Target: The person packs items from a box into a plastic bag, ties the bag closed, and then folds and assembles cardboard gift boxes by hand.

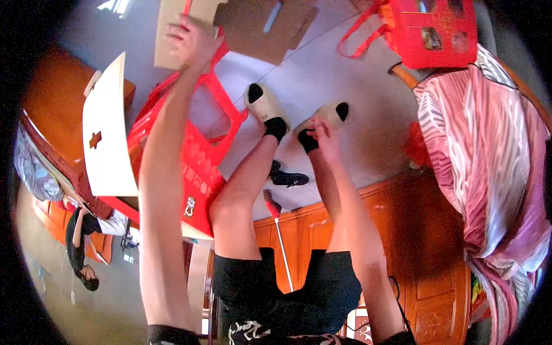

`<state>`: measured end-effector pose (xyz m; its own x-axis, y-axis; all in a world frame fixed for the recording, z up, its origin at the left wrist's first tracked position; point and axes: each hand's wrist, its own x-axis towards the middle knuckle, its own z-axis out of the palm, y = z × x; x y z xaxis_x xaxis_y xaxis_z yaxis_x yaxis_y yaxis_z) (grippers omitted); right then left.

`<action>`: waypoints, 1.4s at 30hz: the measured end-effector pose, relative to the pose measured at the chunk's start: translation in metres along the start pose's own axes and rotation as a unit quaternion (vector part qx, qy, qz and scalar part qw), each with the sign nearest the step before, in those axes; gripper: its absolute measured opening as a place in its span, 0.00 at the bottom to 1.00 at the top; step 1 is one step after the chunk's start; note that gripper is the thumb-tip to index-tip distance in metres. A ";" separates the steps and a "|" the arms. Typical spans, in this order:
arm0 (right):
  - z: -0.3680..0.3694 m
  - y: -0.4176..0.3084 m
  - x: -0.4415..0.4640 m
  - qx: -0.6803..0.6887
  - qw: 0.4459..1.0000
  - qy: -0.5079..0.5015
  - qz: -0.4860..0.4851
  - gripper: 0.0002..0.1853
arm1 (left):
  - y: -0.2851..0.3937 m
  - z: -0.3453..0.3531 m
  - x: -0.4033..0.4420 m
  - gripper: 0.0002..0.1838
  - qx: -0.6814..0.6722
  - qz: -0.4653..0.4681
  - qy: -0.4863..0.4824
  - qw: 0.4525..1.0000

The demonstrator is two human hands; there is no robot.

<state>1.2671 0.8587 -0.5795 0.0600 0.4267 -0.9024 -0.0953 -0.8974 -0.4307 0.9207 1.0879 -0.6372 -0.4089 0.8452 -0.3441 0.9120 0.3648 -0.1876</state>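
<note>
At the upper left my left hand [194, 45] is closed, its fingers curled around a thin red strap [187, 7] over a tan cardboard piece [165, 49]. Beneath that forearm stands a large red bag [201, 169] with wide handles and pale printed characters. One of its handles [230, 109] rises near my wrist. A white board [106, 138] with a small brown star-like mark leans at the bag's left side. My right hand [325, 138] hangs in front of my lower leg, above a pale slipper [333, 115]; its fingers are loosely apart, with nothing visible in them.
Flattened brown cardboard [264, 26] lies on the floor ahead. Another red bag [434, 34] stands upper right beside striped pink fabric [460, 132]. Near my feet are a black shoe [287, 178] and a red-ended rod [282, 241]. A person [80, 241] is at far left.
</note>
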 end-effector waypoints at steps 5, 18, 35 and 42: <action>-0.017 0.035 -0.026 -0.102 0.994 -0.038 0.022 0.16 | -0.033 -0.008 0.028 0.57 0.088 0.081 0.060 0.991; -0.018 -0.207 -0.177 -0.146 0.911 0.255 -0.288 0.25 | 0.016 -0.291 -0.023 0.55 -0.248 0.183 -0.016 0.951; -0.005 -0.188 -0.476 -0.240 0.949 0.032 -0.202 0.31 | -0.054 -0.415 -0.321 0.38 -0.387 0.177 0.107 0.899; 0.029 -0.235 -0.443 -0.280 0.915 0.220 -0.189 0.54 | -0.081 -0.412 -0.379 0.33 -0.372 0.236 0.089 0.893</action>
<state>1.2343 0.8835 -0.0786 0.3891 0.7430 -0.5447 0.5313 -0.6640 -0.5262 1.0153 0.8985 -0.1124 -0.0215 0.9980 -0.0595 0.7774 0.0541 0.6267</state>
